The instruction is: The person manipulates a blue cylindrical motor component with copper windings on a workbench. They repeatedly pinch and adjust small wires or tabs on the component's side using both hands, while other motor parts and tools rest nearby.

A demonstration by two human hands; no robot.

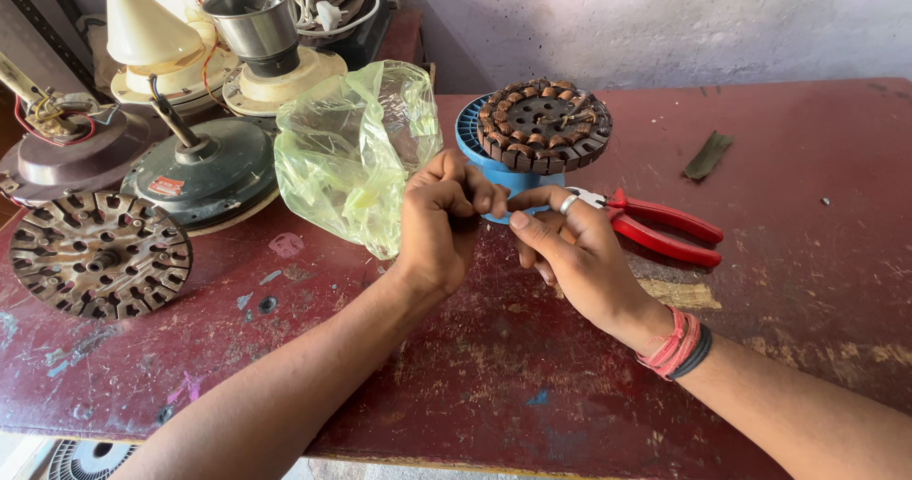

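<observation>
worn red worktop (532,385) below a pale wall, fan parts crowding its far left corner.
a crumpled yellow-green plastic bag (353,152) touches the left hand (439,222), fingers curled narrow around a small dark piece; the right hand (570,252) pinches beside it, just before the wound stator (543,125) on a blue stand; red pliers (660,225) lie right.

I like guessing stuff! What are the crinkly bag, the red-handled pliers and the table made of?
The bag looks like thin plastic: see-through yellow-green, shiny and crumpled. The pliers seem metal at the grey tip, with glossy red handles, probably plastic or rubber coating. The table has a worn dark red painted top with scratched, flaking patches; what lies underneath is unclear.
</observation>
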